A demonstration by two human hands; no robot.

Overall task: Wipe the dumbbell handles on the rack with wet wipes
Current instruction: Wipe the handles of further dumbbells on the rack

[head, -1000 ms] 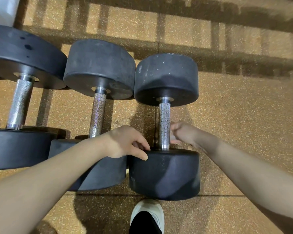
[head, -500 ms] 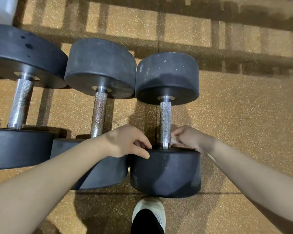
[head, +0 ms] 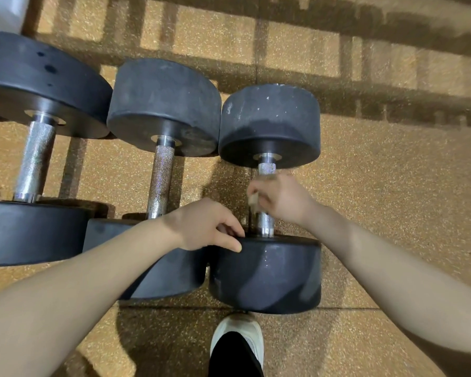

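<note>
3 dumbbells lie side by side on the speckled tan floor [head: 392,213], all w/ their long axis running away from the camera, one head near, one far. The rightmost dumbbell [head: 267,276] is the one being worked on. Its knurled metal handle [head: 265,224] points straight away from the person, near head by the shoe [head: 237,338], far head up top.

Right hand [head: 280,198] is wrapped round the middle of that handle, fingers curled closed on it, w/ a small pale bit of wipe [head: 253,198] poking out on the left side of the grip. Hand is a bit blurred so can't tell how much wipe is under there. Bare handle shows above and below the fist.

Left hand [head: 204,224] rests on the top edge of the near head, fingers bent down over the rim, thumb along the front face, not touching the handle, just left of it.

Middle dumbbell [head: 161,110] and the biggest left dumbbell [head: 36,85] sit untouched, heads near touching each other. 2 hands, 1 wipe, 1 shoe in view.
</note>
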